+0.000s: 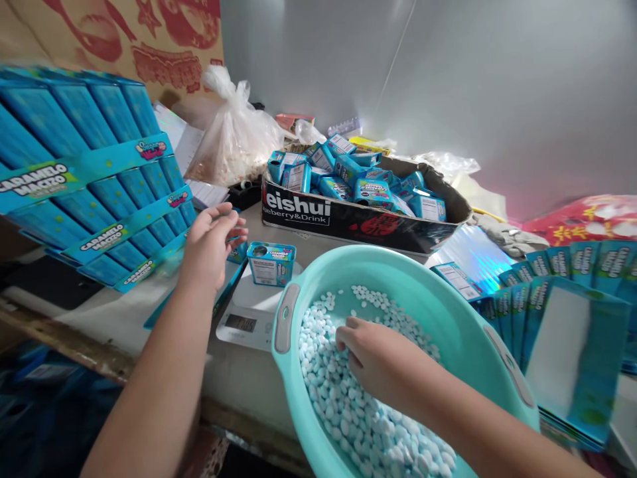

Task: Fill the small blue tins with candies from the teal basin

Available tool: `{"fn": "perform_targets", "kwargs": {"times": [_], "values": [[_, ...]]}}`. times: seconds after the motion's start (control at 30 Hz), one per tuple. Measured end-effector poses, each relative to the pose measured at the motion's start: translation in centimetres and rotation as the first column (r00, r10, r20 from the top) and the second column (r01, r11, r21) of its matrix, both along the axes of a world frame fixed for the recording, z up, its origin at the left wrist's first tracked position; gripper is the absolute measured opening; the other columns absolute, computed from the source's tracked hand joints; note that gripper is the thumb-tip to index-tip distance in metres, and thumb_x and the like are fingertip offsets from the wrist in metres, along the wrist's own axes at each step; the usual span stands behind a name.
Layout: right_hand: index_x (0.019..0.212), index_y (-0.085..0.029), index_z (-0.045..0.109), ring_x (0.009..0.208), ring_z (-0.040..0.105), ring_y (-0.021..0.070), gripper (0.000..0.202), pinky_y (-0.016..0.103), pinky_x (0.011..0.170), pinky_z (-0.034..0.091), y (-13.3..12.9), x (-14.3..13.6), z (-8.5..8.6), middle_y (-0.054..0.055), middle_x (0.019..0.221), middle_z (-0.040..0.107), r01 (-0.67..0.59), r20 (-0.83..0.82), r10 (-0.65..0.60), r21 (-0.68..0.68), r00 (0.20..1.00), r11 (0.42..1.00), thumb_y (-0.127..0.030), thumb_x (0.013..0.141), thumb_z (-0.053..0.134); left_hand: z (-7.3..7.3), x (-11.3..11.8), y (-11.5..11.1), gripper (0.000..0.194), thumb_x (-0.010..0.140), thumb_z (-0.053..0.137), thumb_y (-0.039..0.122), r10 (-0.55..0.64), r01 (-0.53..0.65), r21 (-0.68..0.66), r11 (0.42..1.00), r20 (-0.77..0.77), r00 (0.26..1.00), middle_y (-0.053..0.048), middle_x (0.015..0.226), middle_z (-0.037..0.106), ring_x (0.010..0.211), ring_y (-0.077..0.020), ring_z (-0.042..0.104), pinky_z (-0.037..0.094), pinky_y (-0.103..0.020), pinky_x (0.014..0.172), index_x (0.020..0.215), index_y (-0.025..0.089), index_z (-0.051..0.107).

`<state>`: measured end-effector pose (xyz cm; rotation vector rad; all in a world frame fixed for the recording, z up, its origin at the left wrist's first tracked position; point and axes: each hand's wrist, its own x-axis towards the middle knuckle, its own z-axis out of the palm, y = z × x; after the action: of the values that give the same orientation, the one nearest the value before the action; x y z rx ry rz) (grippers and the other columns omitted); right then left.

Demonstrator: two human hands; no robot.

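My right hand [365,348] is inside a turquoise plastic tub [450,292], low over a mass of small pale blue and white candies [343,411]. Its fingers are curled closed, and whatever they hold is hidden. A small blue candy box [271,264] stands upright on a white digital scale [249,318], just left of the tub. My left hand [212,239] is raised left of that box, fingers apart and slightly bent, with nothing visible in it. Partly hidden behind its fingers is another blue item [239,252].
A black carton [348,229] piled with blue candy boxes stands behind the tub. Tall blue display cases [84,179] rise at left, and more displays [557,318] stand at right. A tied clear bag [239,133] sits at the back. The table's edge [70,338] runs along the lower left.
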<state>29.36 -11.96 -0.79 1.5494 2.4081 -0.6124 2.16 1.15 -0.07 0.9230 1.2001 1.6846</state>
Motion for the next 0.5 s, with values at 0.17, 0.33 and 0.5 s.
{"fn": "perform_targets", "kwargs": {"times": [0.17, 0.33, 0.5], "values": [[0.096, -0.018, 0.065, 0.076, 0.062, 0.0199, 0.022, 0.029, 0.057, 0.027, 0.1, -0.1, 0.3, 0.011, 0.1, 0.065, 0.016, 0.053, -0.013, -0.043, 0.998, 0.999, -0.012, 0.086, 0.046, 0.2, -1.8, -1.2, 0.059, 0.076, 0.075, 0.049, -0.358, 0.332, -0.133, 0.934, -0.298, 0.885, -0.008, 0.116, 0.069, 0.104, -0.0229, 0.068, 0.055, -0.03, 0.079, 0.127, 0.023, 0.058], [0.1, -0.019, 0.066, 0.08, 0.065, 0.0219, 0.023, 0.029, 0.058, 0.029, 0.3, -0.3, 0.7, 0.01, 0.101, 0.067, 0.028, 0.069, -0.023, -0.079, 0.997, 0.996, -0.013, 0.086, 0.049, -1.2, -1.7, -1.2, 0.091, 0.066, 0.085, 0.037, -0.549, 0.404, -0.38, 0.832, -0.667, 0.504, -0.012, 0.13, 0.066, 0.11, -0.0306, 0.068, 0.054, -0.043, 0.094, 0.146, 0.023, 0.044], [0.101, -0.019, 0.067, 0.08, 0.066, 0.0233, 0.025, 0.03, 0.057, 0.029, 0.3, -0.1, 0.5, 0.01, 0.103, 0.067, -0.013, 0.069, 0.017, -0.065, 0.998, 0.998, -0.014, 0.084, 0.049, -1.0, 1.3, -2.0, 0.045, 0.085, 0.069, 0.033, 0.052, 0.301, 0.19, 0.935, -0.91, 0.412, -0.009, 0.118, 0.071, 0.107, -0.0273, 0.066, 0.053, -0.043, 0.095, 0.128, 0.02, 0.061]]}}
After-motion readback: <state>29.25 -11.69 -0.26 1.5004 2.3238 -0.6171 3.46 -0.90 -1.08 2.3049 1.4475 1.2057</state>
